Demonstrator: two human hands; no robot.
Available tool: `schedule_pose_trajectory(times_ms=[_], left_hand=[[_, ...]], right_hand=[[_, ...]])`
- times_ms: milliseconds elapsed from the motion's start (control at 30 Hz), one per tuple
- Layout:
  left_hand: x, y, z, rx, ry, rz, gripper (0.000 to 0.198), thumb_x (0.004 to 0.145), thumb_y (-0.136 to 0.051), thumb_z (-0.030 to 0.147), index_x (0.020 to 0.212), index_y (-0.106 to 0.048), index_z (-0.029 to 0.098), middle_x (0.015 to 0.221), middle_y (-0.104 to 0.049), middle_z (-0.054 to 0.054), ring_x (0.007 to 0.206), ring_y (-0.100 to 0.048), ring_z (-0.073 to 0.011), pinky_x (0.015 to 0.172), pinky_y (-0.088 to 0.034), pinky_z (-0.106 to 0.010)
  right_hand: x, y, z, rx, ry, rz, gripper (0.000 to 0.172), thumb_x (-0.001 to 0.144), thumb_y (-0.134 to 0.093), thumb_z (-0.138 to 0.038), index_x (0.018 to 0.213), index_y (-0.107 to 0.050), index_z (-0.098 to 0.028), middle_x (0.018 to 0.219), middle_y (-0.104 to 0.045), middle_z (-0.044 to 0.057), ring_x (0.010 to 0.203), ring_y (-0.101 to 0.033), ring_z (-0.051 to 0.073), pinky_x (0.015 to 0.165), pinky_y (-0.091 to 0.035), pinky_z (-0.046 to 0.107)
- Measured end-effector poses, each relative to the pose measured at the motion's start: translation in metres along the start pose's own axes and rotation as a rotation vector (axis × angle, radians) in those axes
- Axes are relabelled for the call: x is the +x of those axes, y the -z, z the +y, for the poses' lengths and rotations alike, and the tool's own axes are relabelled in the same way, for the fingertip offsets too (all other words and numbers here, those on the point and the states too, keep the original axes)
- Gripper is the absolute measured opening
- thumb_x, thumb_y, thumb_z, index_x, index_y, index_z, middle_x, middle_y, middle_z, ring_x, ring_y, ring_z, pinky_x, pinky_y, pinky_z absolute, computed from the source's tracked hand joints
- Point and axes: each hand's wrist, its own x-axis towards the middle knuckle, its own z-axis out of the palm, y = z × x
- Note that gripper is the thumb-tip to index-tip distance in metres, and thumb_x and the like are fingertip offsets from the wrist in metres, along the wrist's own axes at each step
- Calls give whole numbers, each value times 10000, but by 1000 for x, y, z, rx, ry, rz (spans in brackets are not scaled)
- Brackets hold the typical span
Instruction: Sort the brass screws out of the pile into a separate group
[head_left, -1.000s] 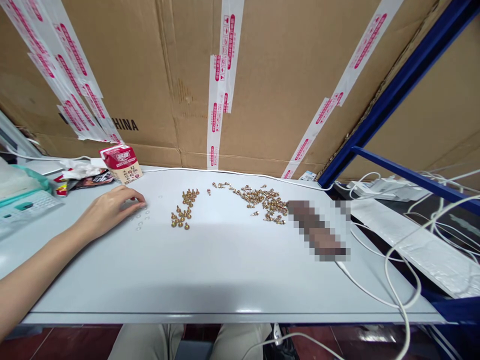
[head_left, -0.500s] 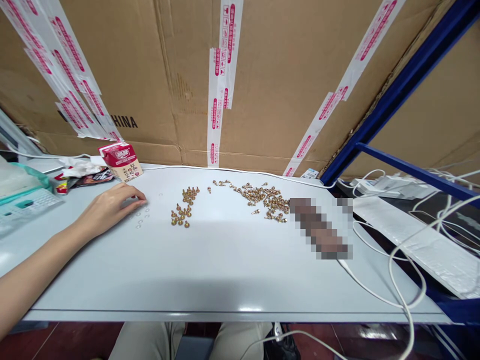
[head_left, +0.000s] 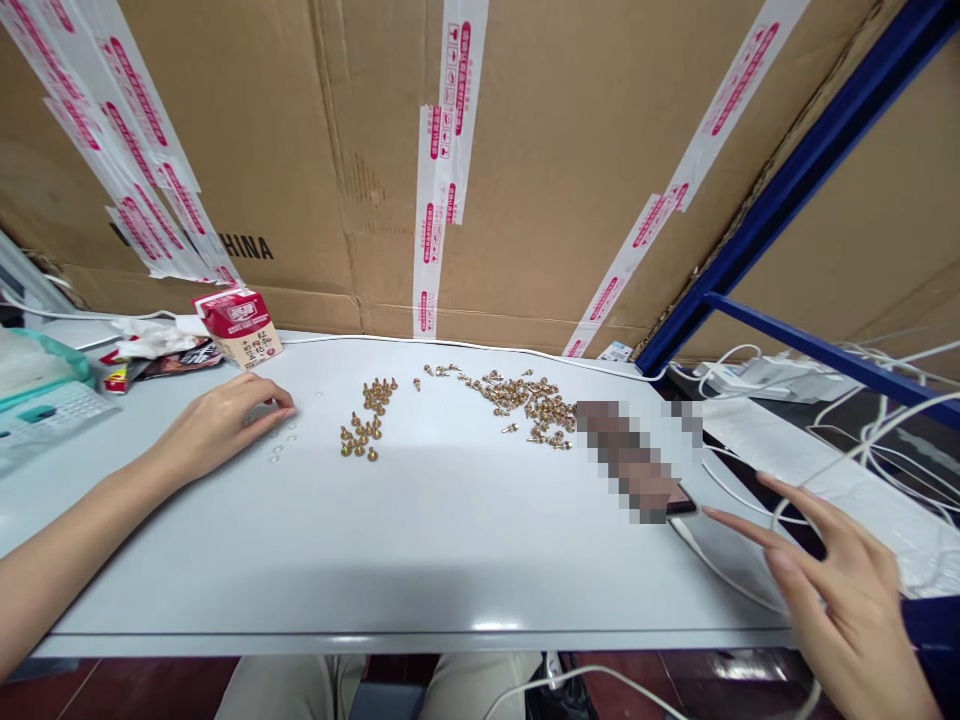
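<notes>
My left hand (head_left: 232, 415) rests on the left of the table, thumb and bent fingers drawn together at the tips; anything between them is hidden. Beside its fingertips lie several small clear rings (head_left: 276, 455). To the right of them sits a loose group of small brass-coloured screw-like parts (head_left: 367, 432). A larger scattered pile of similar brass parts (head_left: 551, 408) lies right of the middle. My right hand (head_left: 844, 580) is open at the right edge, fingers stretched toward the near end of a phone-like device (head_left: 682, 502), most of which is blurred out by blocks.
A red and cream carton (head_left: 244, 330) stands at the back left near crumpled wrappers (head_left: 180, 360). Taped cardboard (head_left: 360, 180) rises behind the table. White cables (head_left: 720, 580) loop along the right side, near a blue metal frame (head_left: 750, 220).
My right hand has come into view from the right, reaching toward the phone-like device. My left hand stays by the clear rings. The view has shifted slightly.
</notes>
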Motion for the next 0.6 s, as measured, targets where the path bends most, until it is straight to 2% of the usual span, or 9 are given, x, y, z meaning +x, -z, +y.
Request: schedule_pose_trajectory(times_ms=[133, 233, 333, 467, 600], left_hand=[[-1, 2, 0, 11, 34, 15, 315, 817, -383, 482, 890, -535, 216, 910, -564, -33, 825, -515, -170, 744, -376, -270], [-2, 3, 0, 15, 33, 32, 325, 812, -374, 489, 888, -523, 211, 900, -559, -34, 818, -513, -178, 731, -375, -273], [-2, 3, 0, 21, 33, 26, 310, 813, -377, 484, 883, -510, 214, 895, -551, -29, 811, -510, -173, 723, -373, -271], [-2, 2, 1, 34, 29, 14, 290, 817, -379, 471, 888, -508, 221, 911, -547, -24, 839, -510, -169, 741, -372, -269], [-2, 4, 3, 37, 27, 37, 310, 815, -368, 480, 876, -517, 215, 896, -557, -33, 820, -515, -173, 733, -378, -272]], right_hand=[[11, -20, 13, 69, 33, -71, 460, 874, -236, -395, 982, -667, -276, 1333, -376, 22, 1232, -332, 268, 1016, -255, 464], [17, -29, 20, 3, 63, -146, 462, 875, -239, -437, 1010, -658, -298, 1346, -376, -13, 1235, -329, 237, 997, -298, 426], [24, -35, 19, -107, 65, -182, 464, 874, -231, -469, 1071, -624, -319, 1357, -372, -13, 1247, -312, 243, 961, -323, 452], [31, -40, 15, -149, 60, -155, 488, 876, -207, -462, 1179, -549, -290, 1360, -364, 30, 1255, -301, 271, 947, -309, 519], [25, -35, 23, -41, 99, -110, 448, 868, -233, -422, 1078, -618, -331, 1362, -356, -10, 1249, -318, 283, 971, -295, 502]])
